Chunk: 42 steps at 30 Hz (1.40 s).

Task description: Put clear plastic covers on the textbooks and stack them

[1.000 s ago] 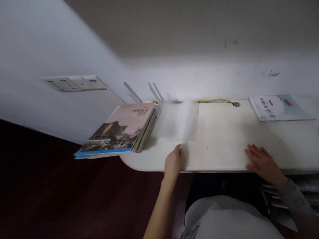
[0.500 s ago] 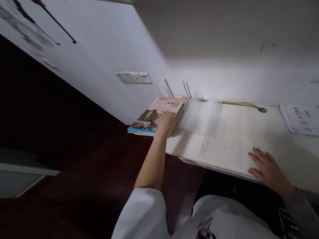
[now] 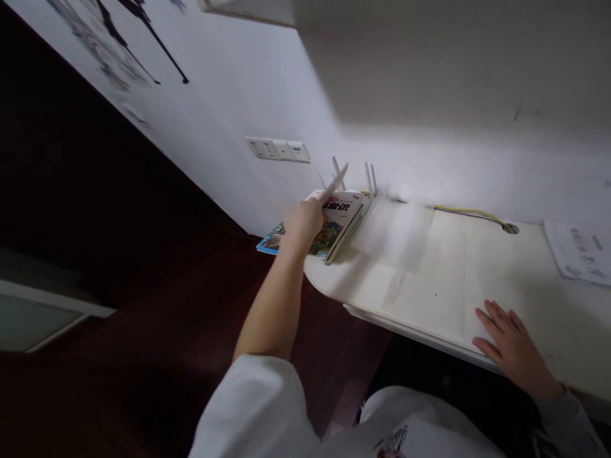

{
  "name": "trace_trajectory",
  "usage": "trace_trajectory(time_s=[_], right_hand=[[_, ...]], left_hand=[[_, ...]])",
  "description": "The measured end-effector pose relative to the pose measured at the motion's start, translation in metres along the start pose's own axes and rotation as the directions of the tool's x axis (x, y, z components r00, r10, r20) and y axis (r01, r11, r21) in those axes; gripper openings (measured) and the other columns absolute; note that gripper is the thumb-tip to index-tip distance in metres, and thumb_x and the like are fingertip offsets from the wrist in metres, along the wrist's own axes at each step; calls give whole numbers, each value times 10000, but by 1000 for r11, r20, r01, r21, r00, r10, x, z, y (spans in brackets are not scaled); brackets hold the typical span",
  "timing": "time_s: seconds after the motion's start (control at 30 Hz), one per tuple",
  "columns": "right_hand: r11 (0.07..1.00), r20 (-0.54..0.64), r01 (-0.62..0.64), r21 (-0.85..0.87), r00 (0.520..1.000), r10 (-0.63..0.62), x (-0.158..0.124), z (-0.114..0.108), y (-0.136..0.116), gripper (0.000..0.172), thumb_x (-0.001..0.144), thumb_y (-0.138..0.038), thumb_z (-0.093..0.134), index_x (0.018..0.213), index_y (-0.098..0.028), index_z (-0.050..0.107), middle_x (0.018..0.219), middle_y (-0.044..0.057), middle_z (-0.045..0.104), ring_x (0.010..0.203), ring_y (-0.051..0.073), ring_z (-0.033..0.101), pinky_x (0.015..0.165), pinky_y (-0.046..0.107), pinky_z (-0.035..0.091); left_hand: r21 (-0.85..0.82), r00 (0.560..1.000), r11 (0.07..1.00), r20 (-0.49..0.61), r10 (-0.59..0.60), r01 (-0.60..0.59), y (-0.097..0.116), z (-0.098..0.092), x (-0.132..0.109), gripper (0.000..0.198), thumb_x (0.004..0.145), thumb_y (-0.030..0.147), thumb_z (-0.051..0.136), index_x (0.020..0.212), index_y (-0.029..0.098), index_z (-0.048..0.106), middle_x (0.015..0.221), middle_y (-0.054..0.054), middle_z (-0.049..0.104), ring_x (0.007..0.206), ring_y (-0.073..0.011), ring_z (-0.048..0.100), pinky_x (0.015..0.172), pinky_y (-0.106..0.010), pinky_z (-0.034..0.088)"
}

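My left hand (image 3: 303, 222) is closed on a thin book (image 3: 337, 182) on top of a small stack at the desk's left end. The raised side of this book shows nearly edge-on, and my fingers are mostly hidden. Under it lies a book with a colourful cartoon cover and dark Chinese characters (image 3: 340, 207), with more books below. My right hand (image 3: 513, 346) rests palm down on the white desk (image 3: 429, 318) near its front edge, fingers spread, holding nothing.
White antennas (image 3: 370, 178) stand behind the stack. A pale, see-through sheet (image 3: 396, 232) lies beside it. Yellow and black cables (image 3: 468, 212) run to a desk hole (image 3: 510, 229). White papers (image 3: 580, 251) lie at right. A socket panel (image 3: 278, 150) is on the wall.
My left hand has gone from lying on the pink-covered top book to gripping and tilting it up, baring the cartoon cover beneath. My right hand stays flat on the desk.
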State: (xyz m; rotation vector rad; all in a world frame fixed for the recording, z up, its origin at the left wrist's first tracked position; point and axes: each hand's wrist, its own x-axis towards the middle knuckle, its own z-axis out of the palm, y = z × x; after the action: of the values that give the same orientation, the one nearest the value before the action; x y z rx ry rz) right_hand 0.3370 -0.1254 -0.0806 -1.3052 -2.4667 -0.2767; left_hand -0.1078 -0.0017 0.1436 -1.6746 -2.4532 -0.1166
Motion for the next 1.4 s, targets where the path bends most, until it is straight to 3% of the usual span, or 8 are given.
trace_trajectory(time_s=[0.17, 0.3, 0.43, 0.53, 0.8, 0.97, 1.2, 1.4], right_hand=[[1000, 7, -25, 1, 1000, 25, 3, -3, -3, 519, 942, -500, 423, 1323, -165, 535, 1407, 166, 512, 1309, 302, 460, 1046, 493, 357], [997, 54, -65, 32, 997, 63, 8, -13, -9, 512, 947, -478, 421, 1346, -171, 518, 1435, 163, 482, 1339, 292, 426, 1067, 500, 342], [992, 96, -114, 54, 989, 109, 13, -21, -13, 500, 949, -448, 430, 1346, -155, 511, 1438, 168, 477, 1354, 287, 405, 1087, 506, 329], [988, 101, -124, 89, 988, 115, 14, -24, -13, 485, 946, -422, 440, 1332, -138, 518, 1413, 175, 502, 1343, 276, 421, 1092, 502, 333], [985, 105, -131, 111, 987, 120, 15, -24, -13, 482, 947, -412, 443, 1340, -142, 514, 1452, 160, 463, 1366, 264, 396, 1103, 491, 334], [983, 103, -147, 112, 985, 135, 16, -27, -16, 471, 949, -403, 439, 1332, -142, 520, 1449, 154, 469, 1364, 259, 399, 1105, 483, 337], [981, 107, -160, 107, 983, 148, 18, -32, -19, 479, 948, -397, 445, 1337, -128, 513, 1453, 165, 461, 1369, 266, 390, 1111, 498, 327], [992, 63, -72, 107, 996, 66, 30, -38, -49, 530, 943, -425, 465, 1403, -163, 443, 1474, 146, 439, 1389, 273, 357, 1136, 533, 273]], left_hand=[[-245, 951, 955, -294, 92, -168, -3, -58, -33, 395, 911, 226, 419, 1270, 109, 537, 1046, -156, 698, 1031, -308, 640, 921, -514, 461], [-797, 913, 445, -368, 178, -408, 23, -54, -51, 491, 854, 265, 535, 1327, 137, 508, 1105, -30, 694, 1077, -228, 611, 994, -469, 450], [-989, 935, -141, -92, 342, -46, 73, -1, -67, 599, 762, 250, 622, 1333, 115, 503, 1090, -70, 709, 1024, -245, 648, 920, -424, 521], [-921, 835, -210, 180, 520, 329, 100, 56, -82, 641, 725, 258, 647, 1338, 138, 501, 1061, -97, 719, 972, -263, 676, 819, -389, 569], [-877, 798, -86, 386, 463, 474, 88, 149, -87, 751, 700, 315, 652, 1396, 142, 429, 905, -67, 742, 825, -229, 702, 722, -342, 566], [-950, 852, 116, 311, 421, 289, 80, 152, -82, 657, 736, 414, 590, 1323, 127, 519, 919, -77, 738, 846, -241, 689, 773, -370, 551], [-480, 947, 828, -15, 321, -289, 81, 142, -92, 465, 862, 287, 461, 1261, 71, 561, 1319, -244, 555, 1202, -349, 545, 992, -520, 436], [-188, 929, 912, -142, 342, -364, 95, 149, -155, 745, 903, 584, 397, 1365, 1, 444, 1459, -325, 348, 1412, -448, 220, 1063, -700, 197]])
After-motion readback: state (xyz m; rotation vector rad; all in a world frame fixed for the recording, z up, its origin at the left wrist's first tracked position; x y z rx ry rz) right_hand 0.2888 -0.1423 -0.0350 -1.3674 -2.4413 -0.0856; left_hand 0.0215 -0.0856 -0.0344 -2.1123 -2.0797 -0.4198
